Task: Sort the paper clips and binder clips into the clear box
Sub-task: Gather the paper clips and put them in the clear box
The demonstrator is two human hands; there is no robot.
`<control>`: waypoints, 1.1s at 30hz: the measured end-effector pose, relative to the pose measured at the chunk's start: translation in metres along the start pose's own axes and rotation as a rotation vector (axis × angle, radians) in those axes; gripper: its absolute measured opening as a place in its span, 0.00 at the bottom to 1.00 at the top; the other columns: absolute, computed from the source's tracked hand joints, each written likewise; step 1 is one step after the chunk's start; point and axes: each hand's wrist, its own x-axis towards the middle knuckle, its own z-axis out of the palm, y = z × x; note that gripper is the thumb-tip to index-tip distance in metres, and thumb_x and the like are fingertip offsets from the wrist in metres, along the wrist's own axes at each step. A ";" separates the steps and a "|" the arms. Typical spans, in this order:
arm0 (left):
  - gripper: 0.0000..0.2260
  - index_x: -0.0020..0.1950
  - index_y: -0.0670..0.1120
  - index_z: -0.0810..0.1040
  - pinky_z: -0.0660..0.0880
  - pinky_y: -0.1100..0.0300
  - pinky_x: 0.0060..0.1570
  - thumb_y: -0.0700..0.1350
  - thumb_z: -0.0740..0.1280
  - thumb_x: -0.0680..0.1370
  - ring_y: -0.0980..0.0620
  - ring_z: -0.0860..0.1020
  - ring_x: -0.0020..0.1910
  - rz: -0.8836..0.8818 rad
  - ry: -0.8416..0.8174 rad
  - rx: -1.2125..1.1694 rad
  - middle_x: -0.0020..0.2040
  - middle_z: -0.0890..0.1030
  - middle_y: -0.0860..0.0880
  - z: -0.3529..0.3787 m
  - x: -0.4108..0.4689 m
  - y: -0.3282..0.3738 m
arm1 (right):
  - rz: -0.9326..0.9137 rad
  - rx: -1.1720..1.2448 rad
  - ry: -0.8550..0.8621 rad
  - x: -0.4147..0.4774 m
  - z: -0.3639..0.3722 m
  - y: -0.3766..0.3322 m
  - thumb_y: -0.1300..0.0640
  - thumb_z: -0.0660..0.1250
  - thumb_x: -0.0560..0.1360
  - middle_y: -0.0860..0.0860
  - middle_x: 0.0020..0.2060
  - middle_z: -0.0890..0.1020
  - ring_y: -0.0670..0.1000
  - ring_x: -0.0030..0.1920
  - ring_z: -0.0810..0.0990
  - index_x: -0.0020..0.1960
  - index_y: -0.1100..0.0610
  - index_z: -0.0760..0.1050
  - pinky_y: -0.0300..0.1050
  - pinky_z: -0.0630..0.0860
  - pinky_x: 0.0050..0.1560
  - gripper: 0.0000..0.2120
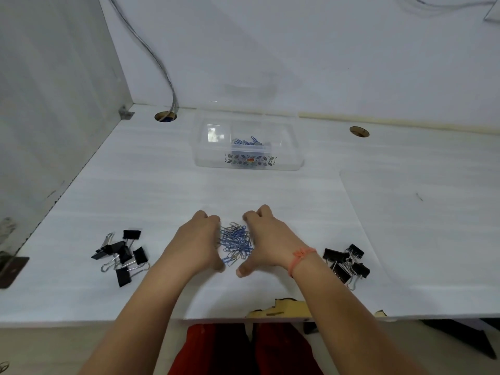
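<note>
Matt white surface [162,185], faintly ribbed like foam sheet. The box [247,142] is clear glossy plastic with a printed label. Clips [235,243] are thin wire, blue-coated and bare silver. Binder clips [123,254] show matt black bodies and shiny metal handles.

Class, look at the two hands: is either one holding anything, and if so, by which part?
Nothing is lifted. The left hand and right hand cup the sides of the paper clip pile lying on the table, corralling rather than gripping it.
</note>
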 end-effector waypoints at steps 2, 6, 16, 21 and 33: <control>0.30 0.59 0.46 0.73 0.71 0.58 0.44 0.47 0.79 0.60 0.47 0.76 0.50 0.012 0.003 0.012 0.55 0.72 0.47 0.000 0.004 0.004 | -0.006 0.024 0.001 0.006 -0.001 -0.003 0.50 0.82 0.56 0.53 0.59 0.68 0.55 0.54 0.76 0.66 0.56 0.65 0.44 0.72 0.49 0.44; 0.26 0.60 0.47 0.75 0.67 0.62 0.43 0.42 0.76 0.63 0.48 0.77 0.53 0.011 0.052 -0.031 0.55 0.78 0.48 -0.003 0.012 0.005 | -0.023 0.030 -0.006 0.013 -0.002 -0.007 0.53 0.82 0.56 0.51 0.52 0.72 0.52 0.48 0.73 0.61 0.54 0.69 0.42 0.69 0.46 0.37; 0.16 0.49 0.46 0.81 0.67 0.64 0.35 0.36 0.74 0.63 0.50 0.78 0.45 -0.046 0.098 -0.192 0.46 0.82 0.50 -0.001 0.016 0.006 | -0.045 0.083 0.090 0.012 0.003 -0.009 0.55 0.79 0.59 0.47 0.43 0.74 0.49 0.43 0.72 0.54 0.56 0.75 0.33 0.62 0.33 0.26; 0.13 0.46 0.46 0.82 0.69 0.62 0.36 0.36 0.73 0.63 0.49 0.80 0.45 -0.039 0.126 -0.222 0.43 0.82 0.50 0.002 0.014 0.005 | -0.044 0.081 0.142 0.012 0.007 -0.011 0.55 0.78 0.60 0.49 0.42 0.76 0.50 0.43 0.73 0.51 0.57 0.77 0.35 0.64 0.33 0.21; 0.17 0.51 0.45 0.79 0.75 0.54 0.45 0.40 0.75 0.64 0.47 0.79 0.46 0.045 0.000 -0.197 0.45 0.81 0.48 -0.003 0.006 0.001 | -0.025 0.061 0.294 0.012 0.018 -0.020 0.60 0.67 0.70 0.55 0.44 0.83 0.56 0.47 0.79 0.47 0.58 0.80 0.42 0.69 0.42 0.07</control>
